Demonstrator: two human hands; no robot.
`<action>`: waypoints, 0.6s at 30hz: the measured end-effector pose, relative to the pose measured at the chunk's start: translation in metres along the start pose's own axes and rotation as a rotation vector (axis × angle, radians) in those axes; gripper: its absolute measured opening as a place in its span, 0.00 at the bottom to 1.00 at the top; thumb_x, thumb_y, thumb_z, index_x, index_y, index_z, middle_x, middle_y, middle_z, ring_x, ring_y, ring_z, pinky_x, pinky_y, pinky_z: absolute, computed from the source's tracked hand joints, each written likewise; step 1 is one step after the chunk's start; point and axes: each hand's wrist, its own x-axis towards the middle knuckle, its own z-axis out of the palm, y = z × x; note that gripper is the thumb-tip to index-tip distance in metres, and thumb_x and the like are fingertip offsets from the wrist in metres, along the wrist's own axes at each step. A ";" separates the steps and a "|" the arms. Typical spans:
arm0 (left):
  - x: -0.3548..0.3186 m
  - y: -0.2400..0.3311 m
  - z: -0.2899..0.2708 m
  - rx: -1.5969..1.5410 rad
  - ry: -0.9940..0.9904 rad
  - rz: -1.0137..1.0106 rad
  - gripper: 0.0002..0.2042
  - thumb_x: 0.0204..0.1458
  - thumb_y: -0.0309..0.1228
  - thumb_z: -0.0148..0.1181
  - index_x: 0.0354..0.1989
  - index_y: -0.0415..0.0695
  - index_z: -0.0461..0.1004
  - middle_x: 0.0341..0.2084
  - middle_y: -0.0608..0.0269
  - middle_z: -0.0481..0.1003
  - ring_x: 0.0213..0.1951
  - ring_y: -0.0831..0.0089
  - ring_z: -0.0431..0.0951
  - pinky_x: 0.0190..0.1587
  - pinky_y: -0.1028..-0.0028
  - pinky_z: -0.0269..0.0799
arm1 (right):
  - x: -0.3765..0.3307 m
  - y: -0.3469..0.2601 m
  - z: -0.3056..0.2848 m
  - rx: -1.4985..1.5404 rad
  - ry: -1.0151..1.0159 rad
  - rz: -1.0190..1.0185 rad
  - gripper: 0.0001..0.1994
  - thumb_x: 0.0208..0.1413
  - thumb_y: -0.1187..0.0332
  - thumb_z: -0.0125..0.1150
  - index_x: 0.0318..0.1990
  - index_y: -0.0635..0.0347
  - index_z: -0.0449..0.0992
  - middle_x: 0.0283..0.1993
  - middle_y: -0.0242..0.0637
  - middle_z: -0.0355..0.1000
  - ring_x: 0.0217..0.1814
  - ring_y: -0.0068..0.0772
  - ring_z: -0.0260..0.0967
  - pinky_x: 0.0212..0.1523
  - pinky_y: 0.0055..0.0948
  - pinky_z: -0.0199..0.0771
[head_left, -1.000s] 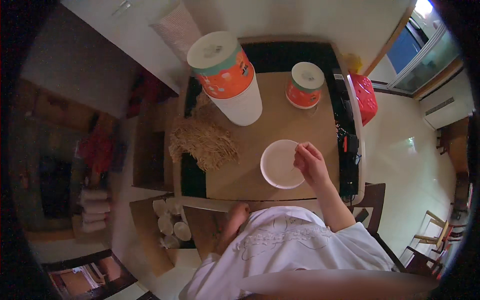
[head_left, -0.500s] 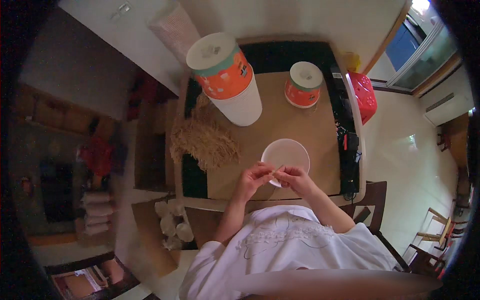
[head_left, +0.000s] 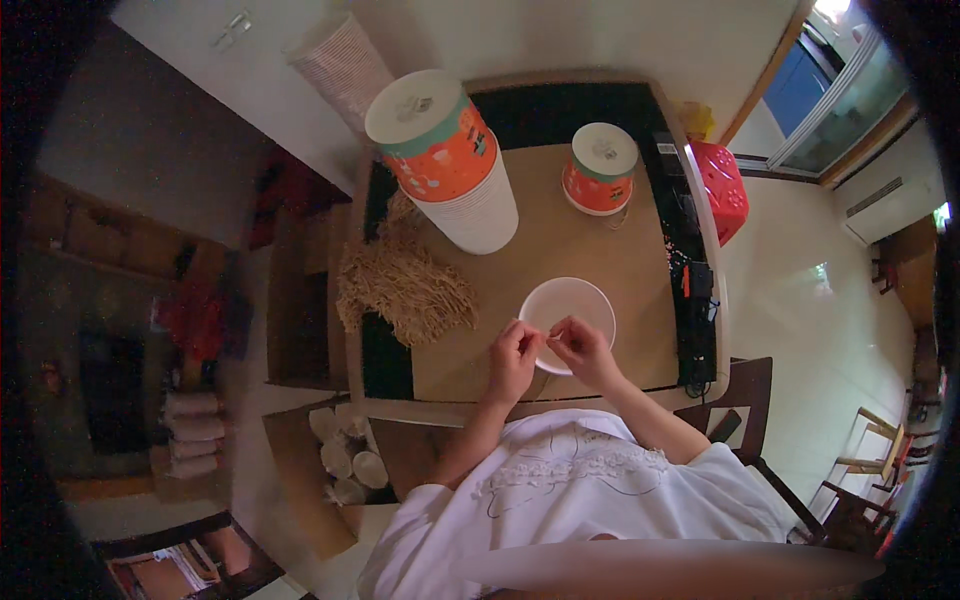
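A white paper bowl (head_left: 575,298) sits near the front edge of the table, directly beyond my hands. My left hand (head_left: 513,357) is over its left rim, fingertips pinched together. Over the bowl's opening, my right hand (head_left: 585,355) is pinched too, a small gap from the left. Whatever lies between the fingers is too small to make out. Left of the bowl is a heap of tan twine strands (head_left: 410,290). Behind it a tall stack of paper buckets (head_left: 460,205) stands bottom up, the top one orange and green. An orange bucket (head_left: 598,190) stands bottom up at the back right.
Brown cardboard (head_left: 545,240) covers the tabletop. A black cable with an orange-marked plug (head_left: 697,282) runs along the right edge. Another stack of cups (head_left: 340,70) leans by the wall. A red plastic stool (head_left: 720,190) and a box of white cups (head_left: 350,462) flank the table.
My hands have drawn slightly apart from where they met over the bowl. My left fingers are more closed now. The whole view has shifted a little.
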 end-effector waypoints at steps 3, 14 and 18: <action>0.003 -0.007 0.004 0.092 0.035 0.058 0.04 0.47 0.24 0.52 0.24 0.38 0.66 0.20 0.61 0.65 0.23 0.76 0.66 0.25 0.78 0.62 | 0.002 0.006 0.002 -0.157 0.059 -0.062 0.04 0.48 0.74 0.56 0.29 0.62 0.68 0.19 0.21 0.60 0.21 0.10 0.52 0.20 0.13 0.52; 0.015 -0.021 0.013 0.083 -0.005 -0.012 0.07 0.51 0.28 0.47 0.25 0.37 0.63 0.21 0.53 0.67 0.25 0.61 0.68 0.28 0.69 0.63 | 0.017 0.023 0.002 -0.098 0.103 -0.100 0.05 0.48 0.72 0.56 0.31 0.64 0.69 0.24 0.29 0.68 0.27 0.15 0.61 0.29 0.17 0.63; 0.016 -0.033 0.014 -0.025 -0.028 0.005 0.07 0.51 0.28 0.48 0.25 0.38 0.62 0.20 0.57 0.66 0.24 0.67 0.67 0.27 0.72 0.62 | 0.023 0.033 -0.002 0.039 0.067 -0.044 0.06 0.49 0.71 0.55 0.30 0.65 0.69 0.25 0.29 0.68 0.28 0.15 0.61 0.29 0.18 0.63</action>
